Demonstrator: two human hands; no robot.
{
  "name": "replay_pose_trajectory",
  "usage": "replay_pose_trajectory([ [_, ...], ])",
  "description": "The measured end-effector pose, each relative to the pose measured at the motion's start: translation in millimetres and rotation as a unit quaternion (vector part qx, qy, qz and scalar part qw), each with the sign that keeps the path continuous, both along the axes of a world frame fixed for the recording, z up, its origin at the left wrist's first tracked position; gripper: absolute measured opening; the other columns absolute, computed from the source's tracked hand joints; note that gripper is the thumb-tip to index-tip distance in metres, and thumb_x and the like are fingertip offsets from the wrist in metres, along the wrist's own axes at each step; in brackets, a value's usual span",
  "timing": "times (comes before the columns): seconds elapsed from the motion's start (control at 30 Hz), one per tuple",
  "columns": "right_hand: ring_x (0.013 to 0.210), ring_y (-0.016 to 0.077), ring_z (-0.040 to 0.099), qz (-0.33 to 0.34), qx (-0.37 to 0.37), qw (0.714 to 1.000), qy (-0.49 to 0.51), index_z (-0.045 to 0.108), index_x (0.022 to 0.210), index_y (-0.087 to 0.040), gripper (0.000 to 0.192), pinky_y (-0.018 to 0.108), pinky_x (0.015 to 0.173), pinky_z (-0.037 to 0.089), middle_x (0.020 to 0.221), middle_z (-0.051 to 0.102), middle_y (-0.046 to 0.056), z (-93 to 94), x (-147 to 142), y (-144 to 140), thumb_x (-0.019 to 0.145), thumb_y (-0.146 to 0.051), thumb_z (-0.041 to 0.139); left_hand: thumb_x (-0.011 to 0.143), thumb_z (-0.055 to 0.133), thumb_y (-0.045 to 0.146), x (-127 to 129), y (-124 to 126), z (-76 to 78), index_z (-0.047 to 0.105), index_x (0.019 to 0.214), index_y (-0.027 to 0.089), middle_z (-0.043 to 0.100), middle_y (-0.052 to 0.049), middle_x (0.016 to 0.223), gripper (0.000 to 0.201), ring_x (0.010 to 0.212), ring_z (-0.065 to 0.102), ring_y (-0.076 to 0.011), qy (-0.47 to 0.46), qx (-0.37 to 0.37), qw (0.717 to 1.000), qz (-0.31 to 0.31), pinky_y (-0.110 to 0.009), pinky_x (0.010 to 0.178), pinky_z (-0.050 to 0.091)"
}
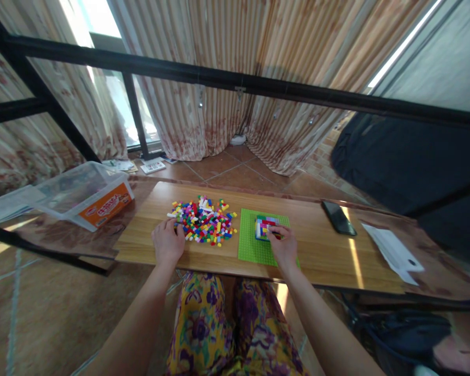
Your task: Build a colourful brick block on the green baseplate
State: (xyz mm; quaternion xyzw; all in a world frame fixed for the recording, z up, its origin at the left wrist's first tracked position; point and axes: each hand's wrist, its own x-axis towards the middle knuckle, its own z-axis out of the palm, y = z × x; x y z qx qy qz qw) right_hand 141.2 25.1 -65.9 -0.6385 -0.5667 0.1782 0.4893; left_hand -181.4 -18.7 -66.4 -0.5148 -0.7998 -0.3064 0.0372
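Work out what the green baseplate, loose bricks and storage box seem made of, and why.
Green baseplate: probably plastic, fairly matt, with a studded grid.
Loose bricks: likely hard plastic, judging by bright, uniform colours; gloss unclear.
Storage box: apparently clear plastic, slightly cloudy; its walls look see-through.

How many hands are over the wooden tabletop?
2: the left hand at the brick pile, the right hand at the small brick structure on the green baseplate.

Daylight is admitted through the window [98,18] at upper left, where detail is washed out; the tabletop [325,261] is crossed by a sunlit streak [354,256]; outer edges are stretched and softened.
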Motion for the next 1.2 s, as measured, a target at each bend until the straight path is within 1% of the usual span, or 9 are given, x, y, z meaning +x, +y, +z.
replay_pose_trajectory([
  [0.1,0.097,0.0220,0.057,0.014,-0.001,1.000,0.014,0.073,0.078,-0.018,0.022,0.041,0.090,0.044,0.102,0.063,0.010,2.5,3.1,-1.6,0.072,-0.036,0.063,0.089,0.042,0.032,-0.3,0.2,-0.8,0.066,0.103,0.016,0.066,-0.013,0.112,0.032,0.108,0.056,-0.0291,0.004,0.004,1.000,0.002,-0.043,0.096,0.040],
  [0.17,0.097,0.0224,0.057,0.016,0.007,1.000,0.014,0.072,0.079,-0.018,0.022,0.040,0.088,0.045,0.100,0.064,0.010,5.6,3.2,-5.0,0.075,-0.036,0.060,0.089,0.042,0.032,-0.2,0.1,-1.0,0.066,0.103,0.016,0.066,-0.013,0.112,0.032,0.108,0.056,-0.0292,0.007,0.007,1.000,0.004,-0.043,0.095,0.040],
  [0.3,0.098,0.0214,0.057,0.022,0.067,0.997,-0.034,0.070,0.082,-0.019,0.020,0.040,0.088,0.045,0.101,0.064,0.010,13.5,-8.7,-17.5,0.081,-0.033,0.056,0.088,0.042,0.031,0.5,-0.3,-0.3,0.066,0.103,0.017,0.066,-0.012,0.111,0.031,0.107,0.057,-0.0291,0.009,0.003,1.000,0.003,-0.043,0.094,0.040],
  [0.4,0.099,0.0215,0.056,0.078,0.093,0.988,-0.093,0.071,0.085,-0.021,0.018,0.041,0.092,0.044,0.101,0.064,0.009,16.8,-27.9,-28.3,0.084,-0.029,0.054,0.088,0.043,0.029,1.3,-0.9,0.3,0.065,0.103,0.016,0.066,-0.013,0.110,0.030,0.107,0.057,-0.0292,0.008,0.004,1.000,0.003,-0.043,0.094,0.040],
  [0.53,0.099,0.0216,0.056,0.181,0.065,0.969,-0.157,0.072,0.091,-0.022,0.022,0.039,0.090,0.045,0.102,0.064,0.009,14.1,-55.0,-36.4,0.086,-0.023,0.051,0.087,0.043,0.028,2.1,-1.5,0.2,0.066,0.101,0.017,0.066,-0.013,0.109,0.029,0.106,0.057,-0.0292,0.007,0.009,1.000,0.002,-0.043,0.094,0.040],
  [0.63,0.098,0.0215,0.055,0.212,0.039,0.957,-0.192,0.072,0.093,-0.022,0.023,0.037,0.089,0.045,0.102,0.064,0.009,10.0,-70.2,-35.7,0.086,-0.020,0.050,0.088,0.043,0.028,2.3,-1.7,0.0,0.066,0.101,0.017,0.066,-0.012,0.110,0.028,0.106,0.057,-0.0293,0.003,0.010,1.000,0.002,-0.043,0.094,0.040],
  [0.9,0.096,0.0212,0.052,0.246,0.000,0.934,-0.259,0.072,0.094,-0.022,0.019,0.034,0.087,0.043,0.101,0.064,0.008,8.3,-92.2,-29.1,0.085,-0.020,0.056,0.088,0.043,0.029,2.8,-2.4,0.2,0.065,0.102,0.017,0.066,-0.013,0.111,0.029,0.108,0.056,-0.0294,-0.003,0.009,1.000,0.003,-0.044,0.095,0.040],
  [1.1,0.094,0.0215,0.053,0.235,-0.013,0.932,-0.275,0.069,0.086,-0.021,0.015,0.035,0.086,0.042,0.095,0.064,0.008,7.6,-95.9,-29.4,0.086,-0.021,0.054,0.088,0.043,0.028,2.4,-2.3,1.0,0.065,0.101,0.017,0.067,-0.012,0.110,0.029,0.106,0.057,-0.0288,0.000,0.010,1.000,0.001,-0.042,0.094,0.040],
  [1.2,0.091,0.0216,0.055,0.230,-0.009,0.937,-0.263,0.067,0.087,-0.020,0.017,0.035,0.084,0.043,0.092,0.065,0.008,8.2,-93.3,-35.0,0.088,-0.021,0.051,0.088,0.042,0.028,2.3,-2.3,2.5,0.066,0.101,0.017,0.067,-0.012,0.110,0.029,0.106,0.057,-0.0290,0.001,0.005,1.000,0.003,-0.042,0.094,0.040],
])
